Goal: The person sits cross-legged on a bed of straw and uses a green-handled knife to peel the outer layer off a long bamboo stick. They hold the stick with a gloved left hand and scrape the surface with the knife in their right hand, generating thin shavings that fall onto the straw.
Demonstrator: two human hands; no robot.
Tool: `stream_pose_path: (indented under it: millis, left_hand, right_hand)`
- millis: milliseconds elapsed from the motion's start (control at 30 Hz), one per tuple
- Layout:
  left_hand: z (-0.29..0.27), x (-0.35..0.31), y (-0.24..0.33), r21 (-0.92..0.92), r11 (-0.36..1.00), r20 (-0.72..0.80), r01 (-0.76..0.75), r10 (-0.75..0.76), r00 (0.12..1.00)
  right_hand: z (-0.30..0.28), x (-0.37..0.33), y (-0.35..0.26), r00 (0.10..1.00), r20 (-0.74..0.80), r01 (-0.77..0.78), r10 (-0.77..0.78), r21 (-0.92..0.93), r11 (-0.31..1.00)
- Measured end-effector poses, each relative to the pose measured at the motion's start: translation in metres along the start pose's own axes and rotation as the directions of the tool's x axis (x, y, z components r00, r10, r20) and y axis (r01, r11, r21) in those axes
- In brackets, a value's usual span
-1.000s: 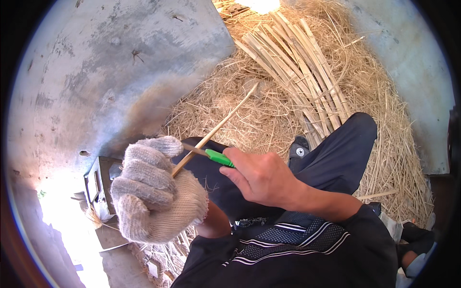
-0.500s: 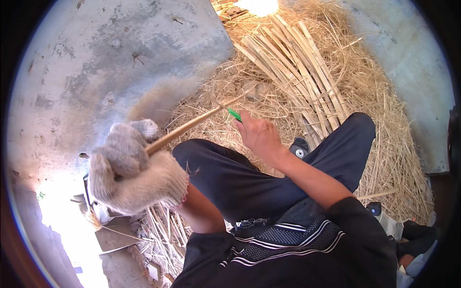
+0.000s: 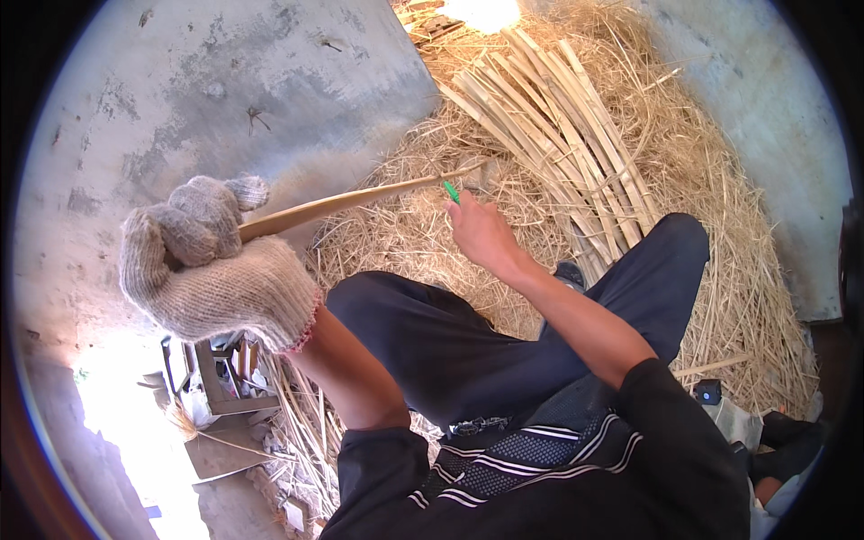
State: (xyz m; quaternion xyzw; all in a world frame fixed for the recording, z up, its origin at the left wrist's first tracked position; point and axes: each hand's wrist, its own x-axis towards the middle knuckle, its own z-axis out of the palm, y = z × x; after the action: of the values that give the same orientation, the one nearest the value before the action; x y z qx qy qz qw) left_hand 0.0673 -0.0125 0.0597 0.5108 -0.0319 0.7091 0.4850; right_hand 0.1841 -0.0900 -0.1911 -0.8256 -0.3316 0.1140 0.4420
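My left hand (image 3: 216, 270), in a grey-white knitted glove, is closed round the near end of a long pale bamboo strip (image 3: 346, 201). The strip slants away to the right over the straw and tapers toward its far end. Bare and closed, my right hand (image 3: 486, 236) grips a small green-handled tool (image 3: 452, 192). That tool meets the strip close to its thin far end. Its blade or tip is too small to make out, and most of its handle is hidden in my fingers.
A bundle of split bamboo strips (image 3: 567, 135) lies ahead on loose straw shavings (image 3: 720, 234). My bent legs (image 3: 450, 351) are below my hands. A grey wall (image 3: 207, 108) stands at the left. Beneath my left forearm are a box of odds and ends (image 3: 220, 378) and more strips.
My left hand has moved left and upward, drawing the strip with it. The strip lies flatter now. My right hand has shifted slightly right, and the tool is nearer the strip's far end.
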Motion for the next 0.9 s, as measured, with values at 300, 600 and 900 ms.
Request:
stream_pose_path:
  millis: [300,600,900]
  left_hand:
    - [0.012,-0.003,-0.007,0.367,0.93,-0.301,-0.036,0.156,0.941]
    - [0.003,0.005,-0.01,0.467,0.882,-0.35,0.058,0.125,0.928]
    - [-0.002,0.016,-0.02,0.473,0.88,-0.365,-0.039,0.236,0.901]
  right_hand:
    - [0.023,0.007,0.026,0.989,0.141,-0.01,0.035,-0.171,0.985]
    - [0.002,0.0,0.014,0.926,0.28,-0.167,0.252,-0.293,0.941]
    - [-0.046,-0.022,-0.08,0.964,0.078,0.238,-0.253,0.167,0.957]
